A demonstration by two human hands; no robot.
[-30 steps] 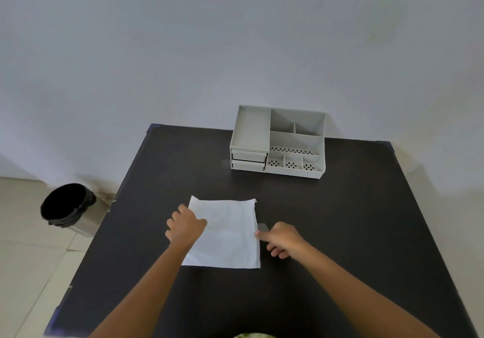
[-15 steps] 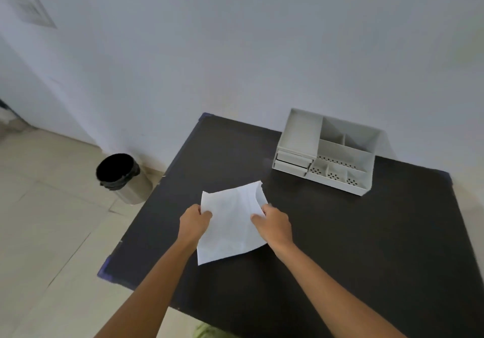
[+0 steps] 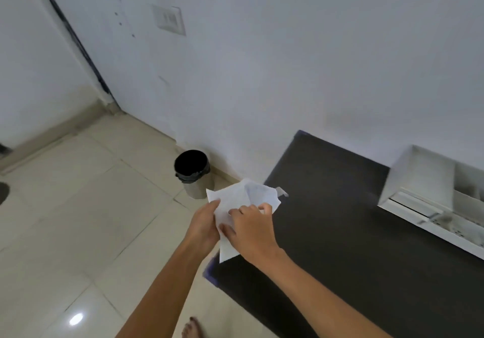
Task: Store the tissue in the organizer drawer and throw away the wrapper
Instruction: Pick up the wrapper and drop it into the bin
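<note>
A white tissue, crumpled and lifted off the black table, hangs over the table's left edge. My left hand pinches its left side. My right hand grips its middle from the right, fingers curled into the sheet. A small clear scrap, perhaps the wrapper, sticks out behind the tissue's upper right corner; who holds it I cannot tell. The white organizer stands at the table's back right, its drawers shut at the lower left front.
A small round bin with a black liner stands on the tiled floor against the wall, just beyond the tissue. A bare foot shows at the bottom edge. A wall switch is high up.
The tissue lay flat on the table; both hands have gathered it and raised it toward the left edge. The view has swung left, bringing the bin and floor to the middle.
</note>
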